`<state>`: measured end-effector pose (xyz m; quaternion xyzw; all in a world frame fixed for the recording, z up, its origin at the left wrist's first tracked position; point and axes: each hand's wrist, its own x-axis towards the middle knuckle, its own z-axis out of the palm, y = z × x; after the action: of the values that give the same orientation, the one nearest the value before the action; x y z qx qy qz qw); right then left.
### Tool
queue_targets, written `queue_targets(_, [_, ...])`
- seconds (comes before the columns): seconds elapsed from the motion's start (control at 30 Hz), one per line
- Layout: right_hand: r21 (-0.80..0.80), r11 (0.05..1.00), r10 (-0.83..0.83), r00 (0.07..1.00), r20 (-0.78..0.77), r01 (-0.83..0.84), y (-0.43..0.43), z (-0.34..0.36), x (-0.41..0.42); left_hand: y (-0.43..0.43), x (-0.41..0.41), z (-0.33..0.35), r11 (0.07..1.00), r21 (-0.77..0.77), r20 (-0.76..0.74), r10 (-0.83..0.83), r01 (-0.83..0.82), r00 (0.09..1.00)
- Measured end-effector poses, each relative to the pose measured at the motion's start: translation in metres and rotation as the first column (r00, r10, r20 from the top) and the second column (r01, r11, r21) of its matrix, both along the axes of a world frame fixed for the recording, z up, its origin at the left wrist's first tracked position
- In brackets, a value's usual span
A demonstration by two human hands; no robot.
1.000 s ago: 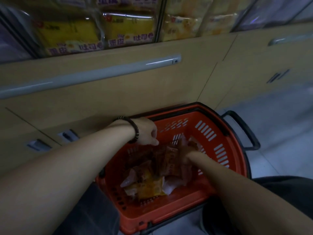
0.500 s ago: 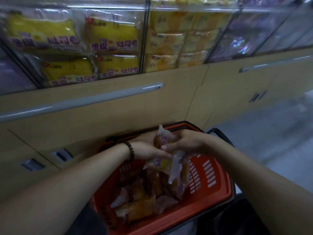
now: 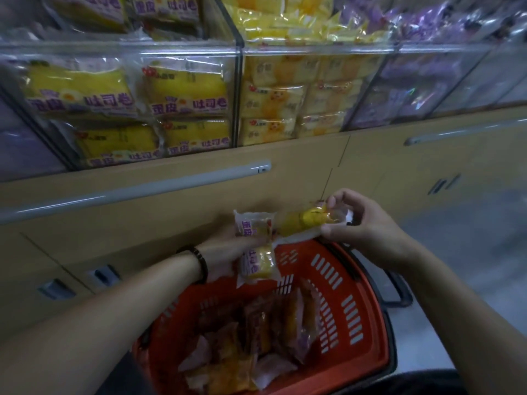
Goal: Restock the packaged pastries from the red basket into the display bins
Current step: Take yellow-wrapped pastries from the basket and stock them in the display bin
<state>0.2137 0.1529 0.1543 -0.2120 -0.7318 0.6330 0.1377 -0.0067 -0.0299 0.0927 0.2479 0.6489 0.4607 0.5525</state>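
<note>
Red basket: the red plastic basket (image 3: pixel 356 309) with slotted walls sits low below us, beside the cabinet. Loose yellow, orange and pale wrapped pastries (image 3: pixel 256 337) lie in its bottom.
Left hand: our left hand (image 3: pixel 225 249) grips a yellow packet with purple print (image 3: pixel 255 226) across its middle, upright, above the basket's far rim.
Right hand: our right hand (image 3: pixel 365 223) pinches one end of a clear-wrapped yellow pastry (image 3: pixel 302 223), whose other end nearly meets the left hand's packet.
Hands: apart, each clamped on its own packet.
Display bins: the clear plastic bins (image 3: pixel 182 51) above hold stacked yellow packets at left and middle, purple ones at right.
In the way: the bins' clear front walls stand before the stock. A beige cabinet front (image 3: pixel 171 218) with a long grey rail handle (image 3: pixel 142 189) lies between our hands and the bins.
Around: a black bead bracelet (image 3: pixel 201 260) circles the left wrist. The basket's black handle (image 3: pixel 399 292) and grey floor (image 3: pixel 470 266) are at right.
Change: a second ago both hands reached inside the basket. Half a second ago they met over one bunch of packets just above it. Now we have them apart and higher.
</note>
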Motion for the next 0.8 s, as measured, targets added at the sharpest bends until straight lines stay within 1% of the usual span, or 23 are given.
queue_targets(0.07, [-0.078,0.997,0.009,0.996,-0.086,-0.016,-0.003,-0.006,-0.002,0.005,0.011,0.005,0.998,0.051,0.183,0.029,-0.039,0.983])
queue_targets(0.13, [-0.137,0.989,0.031,0.988,-0.154,-0.052,-0.011,-0.012,-0.006,0.007,0.023,0.012,0.989,0.111,0.282,0.063,-0.098,0.957])
queue_targets(0.2, [-0.143,0.990,-0.008,0.982,-0.190,-0.020,-0.021,-0.011,-0.007,0.009,0.030,0.016,0.970,0.171,0.278,0.119,-0.171,0.953])
queue_targets(0.3, [-0.107,0.992,-0.081,0.980,-0.179,0.062,-0.033,-0.004,-0.003,0.009,0.033,0.018,0.942,0.227,0.246,0.191,-0.248,0.950])
queue_targets(0.37, [-0.074,0.979,-0.197,0.969,-0.146,0.188,-0.037,-0.006,-0.005,0.008,0.033,0.020,0.914,0.279,0.236,0.233,-0.295,0.943])
queue_targets(0.4, [-0.136,0.951,-0.296,0.947,-0.127,0.279,-0.038,-0.011,-0.008,0.007,0.033,0.021,0.897,0.309,0.237,0.249,-0.316,0.939])
queue_targets(0.43, [-0.275,0.894,-0.396,0.912,-0.111,0.355,-0.040,-0.015,-0.013,0.006,0.034,0.022,0.878,0.337,0.245,0.266,-0.339,0.932])
queue_targets(0.5, [-0.598,0.707,-0.518,0.852,-0.077,0.377,-0.050,-0.019,-0.020,0.005,0.040,0.026,0.849,0.381,0.248,0.287,-0.365,0.925])
queue_targets(0.53, [-0.685,0.627,-0.558,0.828,-0.064,0.370,-0.054,-0.017,-0.024,0.005,0.045,0.028,0.841,0.393,0.245,0.293,-0.371,0.924])
queue_targets(0.57, [-0.718,0.589,-0.584,0.809,-0.062,0.371,-0.059,-0.017,-0.026,0.005,0.049,0.029,0.835,0.402,0.247,0.297,-0.376,0.922])
queue_targets(0.6, [-0.730,0.574,-0.600,0.797,-0.068,0.370,-0.062,-0.015,-0.028,0.006,0.053,0.031,0.827,0.406,0.252,0.308,-0.389,0.917])
queue_targets(0.7, [-0.752,0.597,-0.592,0.786,-0.177,0.280,-0.070,-0.005,-0.031,0.006,0.059,0.038,0.816,0.409,0.263,0.323,-0.408,0.909])
queue_targets(0.77, [-0.714,0.657,-0.576,0.772,-0.268,0.243,-0.073,0.004,-0.033,0.004,0.062,0.048,0.820,0.434,0.260,0.282,-0.373,0.923])
queue_targets(0.8, [-0.684,0.683,-0.568,0.775,-0.278,0.255,-0.076,0.007,-0.034,0.001,0.064,0.053,0.819,0.457,0.261,0.250,-0.348,0.932])
